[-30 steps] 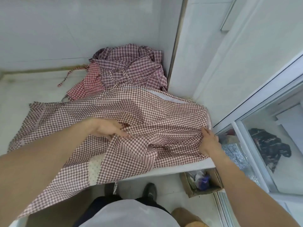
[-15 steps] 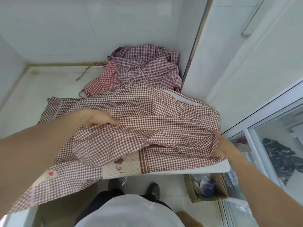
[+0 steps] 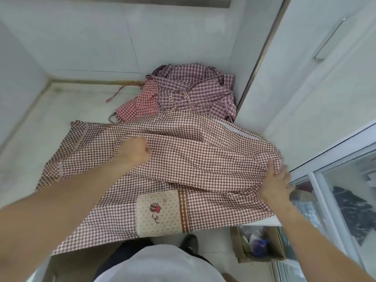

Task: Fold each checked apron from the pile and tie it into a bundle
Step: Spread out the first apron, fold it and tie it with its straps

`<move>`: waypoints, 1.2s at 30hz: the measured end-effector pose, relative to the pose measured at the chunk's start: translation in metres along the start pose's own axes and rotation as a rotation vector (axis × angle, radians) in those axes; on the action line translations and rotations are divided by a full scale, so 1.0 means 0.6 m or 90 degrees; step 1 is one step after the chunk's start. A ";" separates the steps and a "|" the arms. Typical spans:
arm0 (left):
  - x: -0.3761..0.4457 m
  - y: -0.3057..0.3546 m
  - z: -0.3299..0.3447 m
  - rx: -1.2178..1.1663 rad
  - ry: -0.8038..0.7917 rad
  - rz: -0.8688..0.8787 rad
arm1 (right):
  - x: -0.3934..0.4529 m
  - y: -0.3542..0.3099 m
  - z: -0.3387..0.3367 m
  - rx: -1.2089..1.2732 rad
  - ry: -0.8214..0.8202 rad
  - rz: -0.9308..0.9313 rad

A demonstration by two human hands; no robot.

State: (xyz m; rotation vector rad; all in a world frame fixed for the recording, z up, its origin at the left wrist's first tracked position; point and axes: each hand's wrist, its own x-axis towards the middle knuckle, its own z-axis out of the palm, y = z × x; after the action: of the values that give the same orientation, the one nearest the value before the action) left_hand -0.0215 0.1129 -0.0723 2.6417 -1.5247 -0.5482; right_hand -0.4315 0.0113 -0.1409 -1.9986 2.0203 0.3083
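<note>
Over counter's front edge [image 3: 268, 219] hangs apron [image 3: 203, 159] (pocket showing) — right hand [image 3: 274, 186] pinching its side.

Left hand [image 3: 135, 151] fingers hidden under apron [image 3: 195, 159]
</note>
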 end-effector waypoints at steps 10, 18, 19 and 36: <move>-0.090 -0.047 0.170 0.053 -0.364 -0.145 | -0.068 -0.083 0.090 0.048 -0.046 -0.271; -0.110 -0.110 0.156 0.130 -0.400 -0.094 | -0.076 -0.141 0.036 -0.225 -0.334 -0.181; -0.110 -0.111 0.150 0.156 -0.406 -0.091 | -0.077 -0.151 0.026 -0.235 -0.337 -0.162; -0.014 -0.043 0.151 0.049 -0.301 0.029 | 0.034 -0.250 -0.032 0.229 0.175 -0.252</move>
State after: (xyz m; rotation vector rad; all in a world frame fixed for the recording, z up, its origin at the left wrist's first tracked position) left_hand -0.0333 0.1455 -0.1605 2.6487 -1.7371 -1.2025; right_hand -0.2825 -0.0174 -0.1228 -2.2205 1.6121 -0.4040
